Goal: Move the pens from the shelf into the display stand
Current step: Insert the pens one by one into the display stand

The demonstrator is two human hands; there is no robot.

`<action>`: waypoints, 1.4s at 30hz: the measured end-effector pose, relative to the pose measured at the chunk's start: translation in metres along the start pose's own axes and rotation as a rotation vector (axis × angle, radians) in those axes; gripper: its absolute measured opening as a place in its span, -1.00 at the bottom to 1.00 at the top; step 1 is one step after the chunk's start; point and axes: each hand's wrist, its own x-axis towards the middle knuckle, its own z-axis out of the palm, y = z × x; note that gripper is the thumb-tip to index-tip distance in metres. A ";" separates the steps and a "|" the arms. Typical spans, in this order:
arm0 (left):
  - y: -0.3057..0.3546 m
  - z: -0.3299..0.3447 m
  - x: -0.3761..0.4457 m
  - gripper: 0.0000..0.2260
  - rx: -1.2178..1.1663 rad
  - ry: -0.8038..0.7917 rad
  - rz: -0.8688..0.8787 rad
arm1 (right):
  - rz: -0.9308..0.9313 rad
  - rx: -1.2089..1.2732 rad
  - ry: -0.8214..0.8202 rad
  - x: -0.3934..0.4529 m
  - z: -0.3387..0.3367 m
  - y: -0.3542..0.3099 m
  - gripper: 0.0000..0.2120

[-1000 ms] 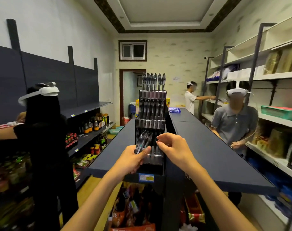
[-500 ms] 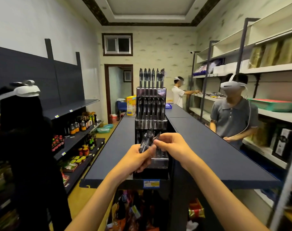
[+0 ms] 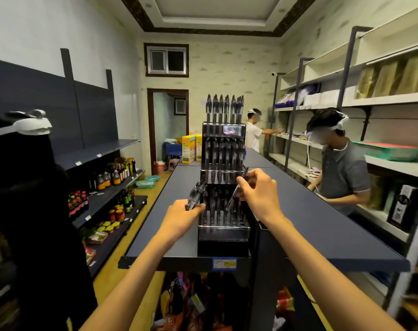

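My right hand (image 3: 258, 191) has just pulled one pen (image 3: 234, 198) from the bundle (image 3: 195, 195) my left hand (image 3: 183, 217) grips; pinched, it heads for the display stand (image 3: 223, 231).

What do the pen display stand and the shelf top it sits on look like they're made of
Display stand: seemingly glossy black plastic with clear acrylic tier fronts, judging by the bright reflections; acrylic or glass can't be told apart. Shelf top: probably painted sheet metal, matte dark blue-grey, with a thin folded front edge.
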 end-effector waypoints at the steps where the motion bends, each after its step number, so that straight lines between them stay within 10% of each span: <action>1: -0.001 -0.002 0.002 -0.62 0.004 0.018 0.002 | -0.041 -0.074 -0.002 0.000 0.003 0.001 -0.85; 29: 0.000 -0.009 0.025 -0.61 0.084 0.025 0.054 | 0.020 -0.495 -0.295 0.014 0.045 0.008 -0.73; 42: 0.010 0.004 0.032 -0.83 0.172 0.010 0.142 | 0.214 0.239 -0.472 0.010 0.033 -0.027 -0.83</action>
